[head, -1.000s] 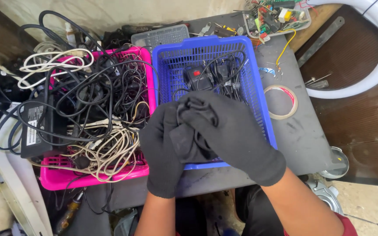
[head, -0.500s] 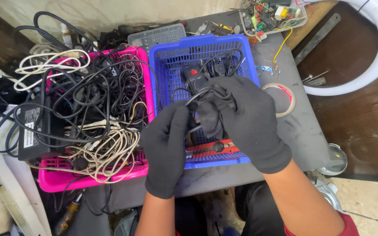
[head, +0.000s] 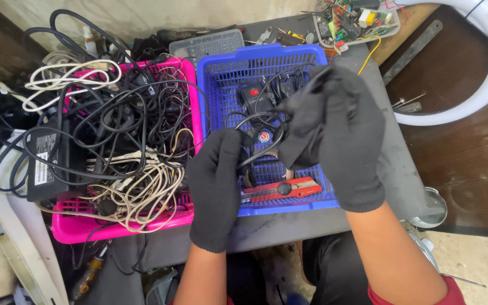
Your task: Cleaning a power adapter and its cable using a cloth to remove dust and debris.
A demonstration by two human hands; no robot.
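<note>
You are partway through sorting a black cable over the blue basket: your left hand is closed on its loop, your right hand gripping the other end above. Next, steady tension looks needed. The blue basket holds adapters and a red cutter; the pink basket brims with tangled cords.

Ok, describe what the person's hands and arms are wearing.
Both hands wear matching black knit fabric gloves that cover every finger and end at the wrist: the left hand and the right hand. The gloves are plain, with no markings visible. The forearms are bare below the cuffs, and a red sleeve shows at the right upper arm.
</note>
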